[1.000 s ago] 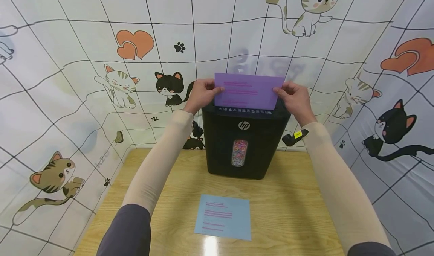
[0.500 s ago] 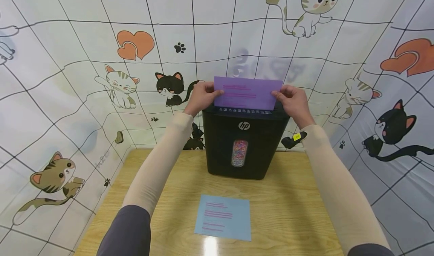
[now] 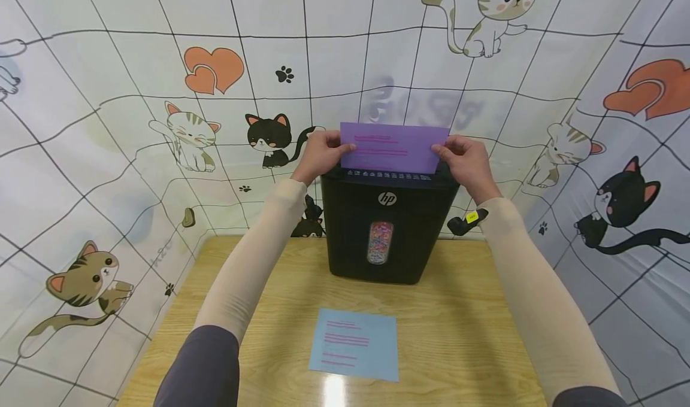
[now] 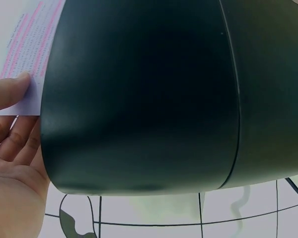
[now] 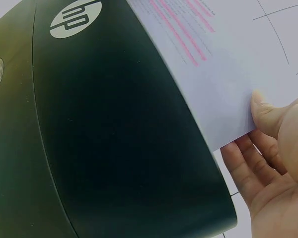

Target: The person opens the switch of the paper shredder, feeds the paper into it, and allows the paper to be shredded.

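Observation:
A purple sheet of paper (image 3: 396, 146) with pink-highlighted lines stands upright at the top of a black HP paper shredder (image 3: 388, 239). My left hand (image 3: 320, 152) pinches its left edge, thumb in front and fingers behind. On the opposite edge, my right hand (image 3: 468, 161) pinches it the same way. The sheet's lower edge is hidden behind the shredder's front top rim. In the left wrist view the thumb (image 4: 15, 91) lies flat on the paper near its corner. The right wrist view shows the other thumb (image 5: 265, 111) on the paper's edge.
A light blue sheet (image 3: 354, 345) with pink-highlighted lines lies on the wooden table (image 3: 453, 335) in front of the shredder. Colourful shreds show through the shredder's window (image 3: 380, 243). A cat-patterned curtain (image 3: 345, 66) surrounds the table at the back and sides.
The purple sheet has sunk slightly toward the shredder over the second, and the right hand has shifted a little left with it. Both hands keep their grip. The blue sheet lies still.

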`<action>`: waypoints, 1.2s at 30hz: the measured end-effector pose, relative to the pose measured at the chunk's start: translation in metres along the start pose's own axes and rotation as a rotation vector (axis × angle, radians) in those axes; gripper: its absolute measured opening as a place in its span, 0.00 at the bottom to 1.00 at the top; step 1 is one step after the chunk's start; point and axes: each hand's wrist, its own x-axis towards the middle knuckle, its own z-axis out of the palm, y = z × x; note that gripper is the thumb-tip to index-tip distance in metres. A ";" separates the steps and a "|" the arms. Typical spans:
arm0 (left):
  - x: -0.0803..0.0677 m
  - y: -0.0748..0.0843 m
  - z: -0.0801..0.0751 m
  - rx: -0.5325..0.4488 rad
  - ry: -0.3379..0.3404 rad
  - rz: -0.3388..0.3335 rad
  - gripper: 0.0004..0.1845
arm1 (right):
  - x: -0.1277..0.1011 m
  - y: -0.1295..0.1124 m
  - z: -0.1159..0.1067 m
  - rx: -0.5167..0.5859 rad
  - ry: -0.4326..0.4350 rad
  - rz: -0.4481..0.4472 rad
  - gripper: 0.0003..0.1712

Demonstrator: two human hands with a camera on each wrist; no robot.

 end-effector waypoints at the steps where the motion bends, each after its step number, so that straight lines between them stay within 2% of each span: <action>1: 0.000 0.000 0.000 -0.001 -0.002 -0.003 0.12 | 0.000 0.001 0.000 0.004 -0.001 0.001 0.25; 10: -0.002 0.002 -0.003 0.023 0.000 -0.016 0.14 | 0.000 0.001 0.002 0.032 -0.019 0.015 0.28; 17: -0.002 0.002 -0.005 0.035 0.003 0.003 0.15 | 0.000 -0.001 0.004 0.028 -0.032 0.023 0.29; 26: -0.003 -0.001 -0.002 0.016 0.012 -0.037 0.15 | 0.000 -0.001 0.002 0.019 -0.033 0.029 0.30; 36: -0.004 -0.003 0.003 0.015 0.002 -0.030 0.15 | -0.002 0.003 0.000 0.000 -0.037 0.020 0.28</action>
